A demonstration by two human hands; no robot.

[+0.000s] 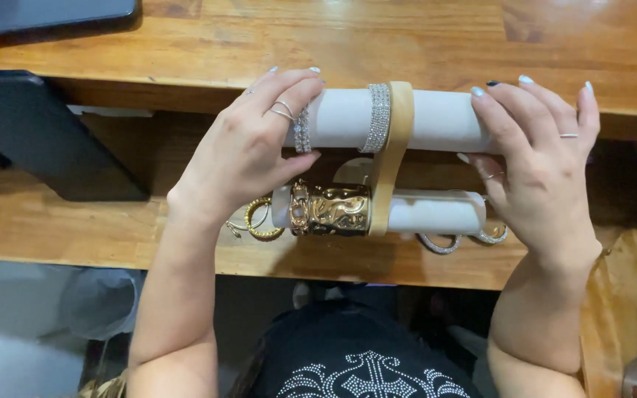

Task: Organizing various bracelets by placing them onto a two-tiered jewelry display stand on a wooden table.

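A two-tier bracelet stand with white padded rolls point(436, 118) and a tan wooden upright point(392, 155) sits on a wooden table. My left hand point(248, 147) grips the upper roll's left end, fingers on a sparkly silver bracelet point(303, 130). My right hand point(536, 162) holds the upper roll's right end. Another rhinestone bracelet point(379, 118) circles the upper roll by the upright. A wide gold cuff point(331, 209) sits on the lower roll point(436, 212).
Gold hoop earrings point(259, 220) lie on the table left of the lower roll; silver hoops point(440, 243) lie under its right side. A dark device point(46, 15) rests at the far left, a black stand point(46, 133) below it. The table point(333, 37) edge runs near my body.
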